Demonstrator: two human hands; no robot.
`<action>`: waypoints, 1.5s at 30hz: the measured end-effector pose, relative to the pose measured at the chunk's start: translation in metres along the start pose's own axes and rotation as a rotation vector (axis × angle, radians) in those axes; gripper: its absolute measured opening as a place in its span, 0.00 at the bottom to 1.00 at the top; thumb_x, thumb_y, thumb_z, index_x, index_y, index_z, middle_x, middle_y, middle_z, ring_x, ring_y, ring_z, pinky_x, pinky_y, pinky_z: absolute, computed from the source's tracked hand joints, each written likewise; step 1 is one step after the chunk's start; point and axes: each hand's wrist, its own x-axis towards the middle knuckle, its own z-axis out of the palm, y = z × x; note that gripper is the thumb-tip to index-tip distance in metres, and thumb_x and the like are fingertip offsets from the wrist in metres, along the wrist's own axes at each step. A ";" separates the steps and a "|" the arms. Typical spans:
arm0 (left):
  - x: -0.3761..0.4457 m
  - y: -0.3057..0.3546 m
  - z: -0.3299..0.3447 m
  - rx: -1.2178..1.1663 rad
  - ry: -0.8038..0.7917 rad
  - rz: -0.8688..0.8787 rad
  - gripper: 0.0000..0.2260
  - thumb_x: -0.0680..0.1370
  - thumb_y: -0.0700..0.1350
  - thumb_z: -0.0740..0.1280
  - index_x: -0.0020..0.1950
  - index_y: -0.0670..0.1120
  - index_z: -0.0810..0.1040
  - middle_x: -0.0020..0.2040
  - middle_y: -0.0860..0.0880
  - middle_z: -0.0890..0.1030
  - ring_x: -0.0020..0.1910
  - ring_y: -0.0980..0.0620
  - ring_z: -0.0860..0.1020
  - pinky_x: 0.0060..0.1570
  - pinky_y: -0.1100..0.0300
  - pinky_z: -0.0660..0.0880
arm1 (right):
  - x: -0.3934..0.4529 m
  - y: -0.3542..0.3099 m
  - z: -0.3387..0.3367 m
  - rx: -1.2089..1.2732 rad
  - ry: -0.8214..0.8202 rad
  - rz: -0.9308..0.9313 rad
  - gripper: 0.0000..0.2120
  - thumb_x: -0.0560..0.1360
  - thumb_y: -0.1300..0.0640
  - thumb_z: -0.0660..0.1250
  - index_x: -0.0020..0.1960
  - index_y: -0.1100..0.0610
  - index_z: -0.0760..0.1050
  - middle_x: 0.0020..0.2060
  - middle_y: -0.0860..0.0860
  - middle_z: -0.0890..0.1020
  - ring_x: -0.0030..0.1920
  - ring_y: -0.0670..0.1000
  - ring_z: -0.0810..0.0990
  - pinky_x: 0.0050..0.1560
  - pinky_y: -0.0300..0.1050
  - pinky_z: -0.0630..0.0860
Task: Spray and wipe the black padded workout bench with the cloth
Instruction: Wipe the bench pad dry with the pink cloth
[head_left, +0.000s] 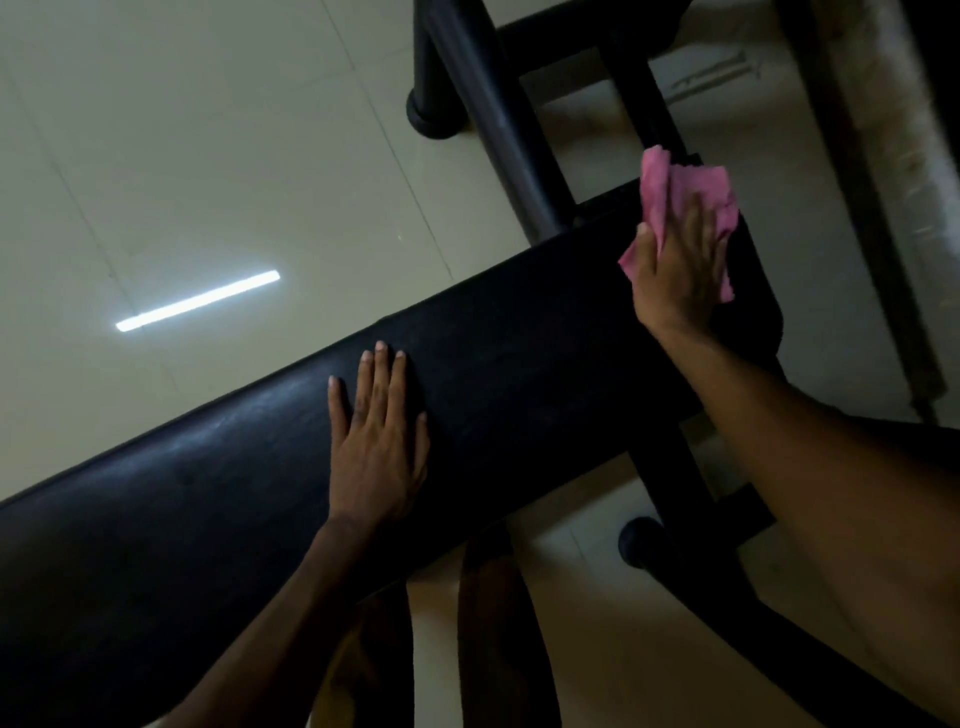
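Observation:
The black padded bench (519, 353) runs diagonally from the lower left to the upper right of the head view. My left hand (379, 441) lies flat on the middle of the pad, fingers spread, holding nothing. My right hand (675, 270) presses a crumpled pink cloth (670, 187) onto the bench's far right end; the cloth sticks out above and beside my fingers. No spray bottle is in view.
Black metal frame tubes (498, 119) rise behind the bench, with a round rubber foot (431, 119) on the pale tiled floor (208, 156). Another frame leg and foot (644, 540) stand under the bench's right end. My legs (493, 649) show below the pad.

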 end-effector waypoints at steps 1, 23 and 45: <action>0.004 0.009 0.002 0.001 -0.008 0.015 0.30 0.84 0.54 0.50 0.82 0.43 0.47 0.82 0.43 0.47 0.81 0.47 0.44 0.79 0.39 0.43 | -0.002 0.006 0.002 0.020 0.028 0.039 0.30 0.85 0.43 0.49 0.82 0.54 0.49 0.82 0.55 0.52 0.82 0.57 0.47 0.80 0.59 0.43; 0.032 0.067 0.015 -0.011 0.060 -0.144 0.28 0.83 0.55 0.47 0.82 0.47 0.48 0.83 0.48 0.47 0.81 0.50 0.44 0.76 0.33 0.41 | -0.054 0.102 0.005 0.084 0.131 0.090 0.30 0.82 0.46 0.52 0.80 0.59 0.58 0.80 0.61 0.56 0.81 0.61 0.51 0.79 0.63 0.46; 0.030 0.059 0.014 0.030 0.072 -0.070 0.28 0.83 0.52 0.47 0.82 0.47 0.49 0.83 0.46 0.49 0.81 0.49 0.45 0.77 0.36 0.41 | -0.151 0.061 0.047 -0.208 -0.068 -0.936 0.39 0.75 0.48 0.66 0.82 0.49 0.54 0.81 0.57 0.56 0.81 0.59 0.50 0.79 0.65 0.48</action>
